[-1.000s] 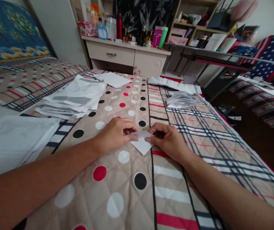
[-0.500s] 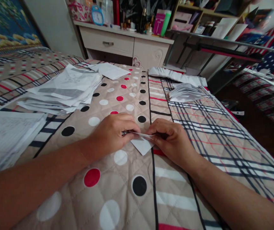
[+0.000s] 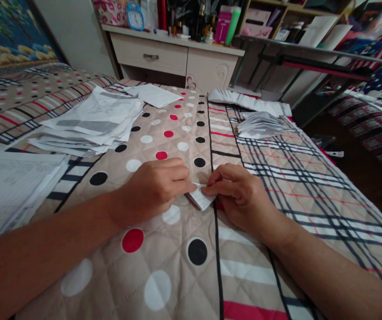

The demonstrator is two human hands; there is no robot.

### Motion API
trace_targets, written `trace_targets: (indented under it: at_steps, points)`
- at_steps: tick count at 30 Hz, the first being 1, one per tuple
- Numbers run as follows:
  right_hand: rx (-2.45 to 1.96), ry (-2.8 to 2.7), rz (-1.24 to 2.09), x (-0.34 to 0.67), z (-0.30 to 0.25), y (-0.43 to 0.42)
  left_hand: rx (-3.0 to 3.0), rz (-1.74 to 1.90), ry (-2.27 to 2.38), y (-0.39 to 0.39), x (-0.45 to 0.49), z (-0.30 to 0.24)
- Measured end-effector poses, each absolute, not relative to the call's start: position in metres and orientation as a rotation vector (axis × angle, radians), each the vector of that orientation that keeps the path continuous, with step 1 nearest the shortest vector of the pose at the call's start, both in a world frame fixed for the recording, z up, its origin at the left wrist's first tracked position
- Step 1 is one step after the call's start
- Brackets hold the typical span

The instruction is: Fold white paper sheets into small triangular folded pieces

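Observation:
A small folded piece of paper (image 3: 201, 201) lies on the patterned bedspread (image 3: 244, 293) between my hands. My left hand (image 3: 164, 181) is closed, its fingertips pressing the paper's left edge. On the other side my right hand (image 3: 236, 191) pinches the paper's upper right part between thumb and fingers. Faint print shows on the paper's upper face. Farther off to the right rests a pile of small folded papers (image 3: 260, 125), with a long row of folded white paper (image 3: 249, 102) behind it.
To the left lie a stack of printed sheets (image 3: 94, 118) and a thicker stack of written pages (image 3: 14, 186). Another white sheet (image 3: 159, 95) lies farther back. Beyond the bed stand a white drawer cabinet (image 3: 150, 55), a blue alarm clock (image 3: 135, 17) and a metal-framed table (image 3: 297, 51).
The flap that stood raised between my fingers is now folded down flat on the paper. Both hands stay nearly in place, and the view has shifted slightly.

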State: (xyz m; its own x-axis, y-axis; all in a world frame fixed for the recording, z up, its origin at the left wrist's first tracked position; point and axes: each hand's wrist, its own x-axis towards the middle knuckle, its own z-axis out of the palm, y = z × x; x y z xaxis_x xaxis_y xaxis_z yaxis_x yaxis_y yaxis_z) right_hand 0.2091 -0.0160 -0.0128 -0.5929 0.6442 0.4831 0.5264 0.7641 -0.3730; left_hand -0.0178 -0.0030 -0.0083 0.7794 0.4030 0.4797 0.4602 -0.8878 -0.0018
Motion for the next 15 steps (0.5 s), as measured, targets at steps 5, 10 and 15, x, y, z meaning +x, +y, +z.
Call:
trace_targets:
  at_steps: [5,10,15]
  points:
    - [-0.909,-2.32,0.336,0.208,-0.012,-0.019,-2.813,-0.698,-0.647,-0.004,-0.016,-0.007]
    - [-0.947,-2.286,0.348,0.208,-0.012,-0.019,-2.803,-0.717,-0.705,-0.001,-0.015,-0.008]
    - [-1.066,-2.164,0.432,0.206,-0.015,-0.012,-2.859,-0.956,-0.836,0.008,-0.01,-0.018]
